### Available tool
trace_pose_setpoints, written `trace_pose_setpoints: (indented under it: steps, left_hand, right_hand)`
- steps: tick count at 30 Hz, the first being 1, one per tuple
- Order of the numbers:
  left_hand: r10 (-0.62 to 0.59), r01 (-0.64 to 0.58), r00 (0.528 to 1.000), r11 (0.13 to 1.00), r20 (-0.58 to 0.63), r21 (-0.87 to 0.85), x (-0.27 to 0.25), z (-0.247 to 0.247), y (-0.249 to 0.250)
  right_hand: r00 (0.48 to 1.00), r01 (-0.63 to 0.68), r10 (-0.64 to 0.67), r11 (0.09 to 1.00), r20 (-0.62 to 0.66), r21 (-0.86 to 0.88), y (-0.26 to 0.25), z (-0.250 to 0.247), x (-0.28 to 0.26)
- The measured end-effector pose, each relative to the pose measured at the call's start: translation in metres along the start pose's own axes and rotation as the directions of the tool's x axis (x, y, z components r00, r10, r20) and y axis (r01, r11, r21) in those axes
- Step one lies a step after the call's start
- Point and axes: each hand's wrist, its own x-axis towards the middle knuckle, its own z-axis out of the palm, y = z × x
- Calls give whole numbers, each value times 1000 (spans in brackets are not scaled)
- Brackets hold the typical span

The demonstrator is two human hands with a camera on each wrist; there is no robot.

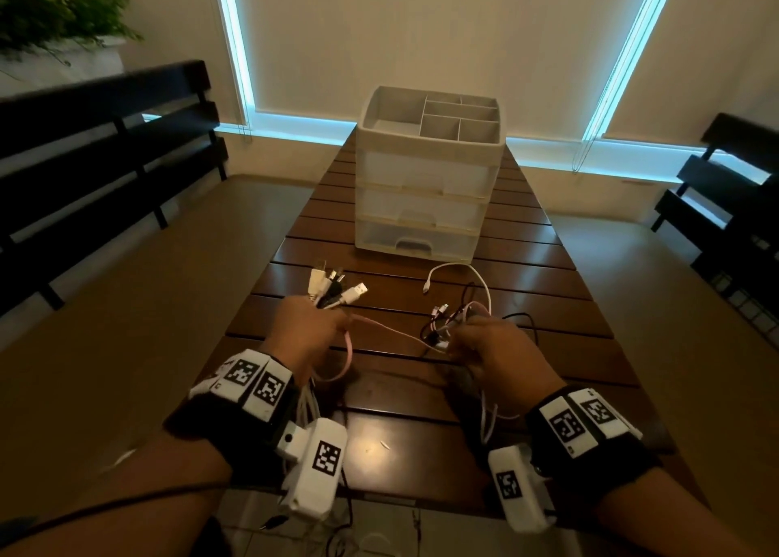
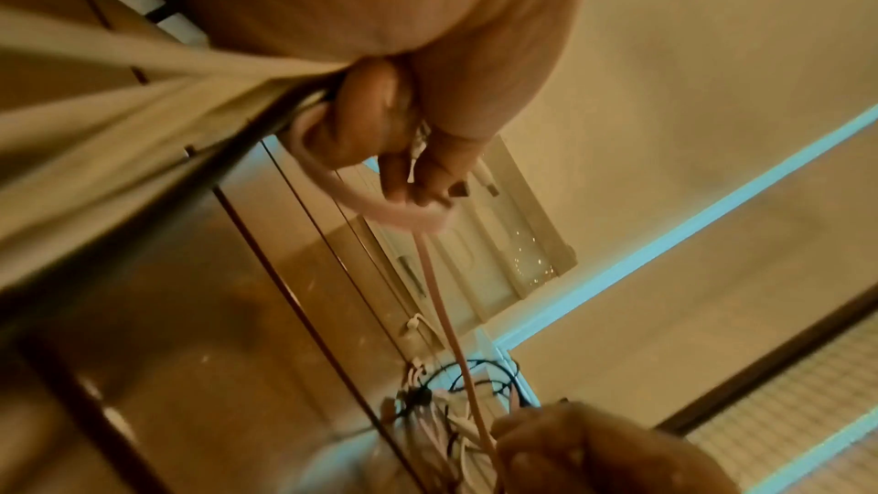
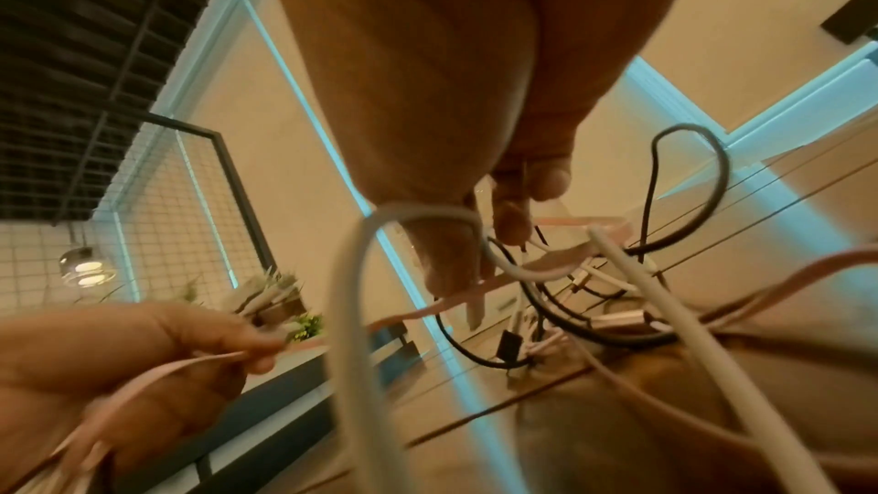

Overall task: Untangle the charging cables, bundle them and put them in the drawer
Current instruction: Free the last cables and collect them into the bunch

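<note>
Cable tangle (image 1: 457, 320) at frame centre-right, on slatted table (image 1: 527, 261); I cannot count strands, black and white overlap. Right hand (image 1: 497, 354) fingers curled into tangle, fingertips hidden. Left hand (image 1: 310, 333) fist clamped on bunch of plugs (image 1: 335, 286) fanning upward; pink flat cable (image 1: 392, 331) runs between hands, probably pinched by both. Drawer unit (image 1: 425, 177) upper centre, all drawers closed.
</note>
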Motion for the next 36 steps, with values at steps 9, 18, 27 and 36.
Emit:
trace_pose_setpoints:
  steps: [9,18,27,36]
  left_hand:
    - [134,-150,979,984,152,100,-16,16,5]
    - [98,-97,994,995,46,-12,-10,6,4]
    - [326,-348,937,832,126,432,-20,27,-6]
    - [179,-248,915,957,362,154,-19,42,-19]
  right_hand:
    - [998,60,-60,998,-1,3,-18,14,5]
    - [974,-124,149,981,169,-153,-21,16,0]
    - [991,25,-12,995,131,-96,-24,15,5]
    - [994,-26,10,989,113,146,-24,0,3]
